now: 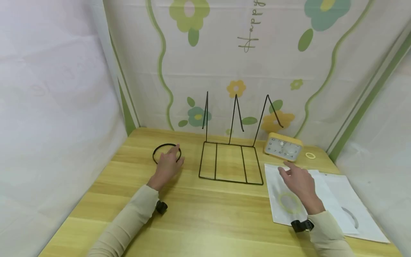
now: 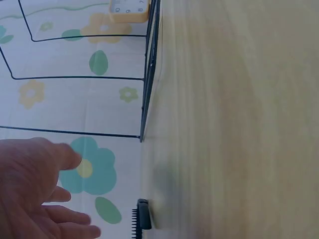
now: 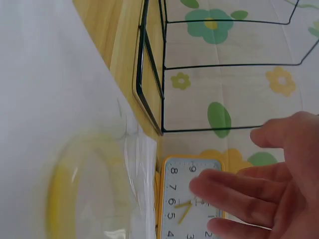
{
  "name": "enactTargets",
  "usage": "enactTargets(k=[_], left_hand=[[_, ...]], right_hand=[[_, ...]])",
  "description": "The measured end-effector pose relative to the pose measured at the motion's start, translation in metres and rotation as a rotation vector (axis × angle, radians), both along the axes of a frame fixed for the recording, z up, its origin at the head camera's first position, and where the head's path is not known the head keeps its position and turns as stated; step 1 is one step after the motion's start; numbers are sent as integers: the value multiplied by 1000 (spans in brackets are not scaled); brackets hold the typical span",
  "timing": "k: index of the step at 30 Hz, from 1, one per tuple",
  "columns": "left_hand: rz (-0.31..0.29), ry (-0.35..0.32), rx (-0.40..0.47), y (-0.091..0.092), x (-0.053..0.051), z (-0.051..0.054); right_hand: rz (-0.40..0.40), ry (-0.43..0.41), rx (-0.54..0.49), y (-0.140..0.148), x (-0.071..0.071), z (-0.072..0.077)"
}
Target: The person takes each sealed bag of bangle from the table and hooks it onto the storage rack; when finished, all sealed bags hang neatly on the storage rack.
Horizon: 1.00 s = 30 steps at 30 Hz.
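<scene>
In the head view, my left hand [image 1: 167, 167] hovers at the right side of a black toothed headband [image 1: 154, 156] on the wooden table. Its fingers are loosely extended and hold nothing; the left wrist view shows them apart from the headband's end [image 2: 144, 214]. Over a white plastic bag [image 1: 272, 200] is my right hand [image 1: 301, 184], fingers relaxed and nothing in them. A yellow hoop [image 3: 57, 199] shows through that bag. Just beyond the right fingertips stands a yellow alarm clock [image 1: 282, 147]. Between the hands sits a black wire rack [image 1: 216, 160] with three upright prongs.
A second white bag [image 1: 363, 214] with a grey curved item [image 1: 353, 217] inside lies at the right, partly under the first. To the right of the clock is a small pale yellow ring [image 1: 310, 156]. A flower-printed curtain [image 1: 218, 64] hangs behind the table [image 1: 192, 217].
</scene>
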<state>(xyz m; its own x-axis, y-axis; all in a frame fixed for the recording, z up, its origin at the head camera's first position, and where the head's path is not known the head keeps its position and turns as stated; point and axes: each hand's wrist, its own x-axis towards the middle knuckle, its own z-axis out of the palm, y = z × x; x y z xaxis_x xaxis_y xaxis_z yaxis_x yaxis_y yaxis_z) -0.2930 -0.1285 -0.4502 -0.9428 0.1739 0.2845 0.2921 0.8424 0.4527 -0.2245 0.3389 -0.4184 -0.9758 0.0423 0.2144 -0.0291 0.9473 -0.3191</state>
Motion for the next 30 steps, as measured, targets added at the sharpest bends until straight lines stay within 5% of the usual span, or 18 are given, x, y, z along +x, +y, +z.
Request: enactTargets(k=[6, 8, 12, 19, 24, 30], left_hand=[[-51, 89, 149, 9, -3, -8], [-82, 55, 219, 15, -4, -7], [-84, -114, 309, 32, -4, -6], [-46, -262, 293, 58, -5, -17], [-45, -302, 319, 68, -2, -22], [-58, -276, 318, 76, 0, -24]], right_hand=[[-65, 11, 7, 20, 12, -5], [-69, -19, 13, 25, 14, -8], [-70, -86, 20, 31, 17, -15], [-94, -141, 24, 35, 20, -19], [-115, -172, 35, 42, 23, -21], [-130, -216, 21, 51, 27, -26]])
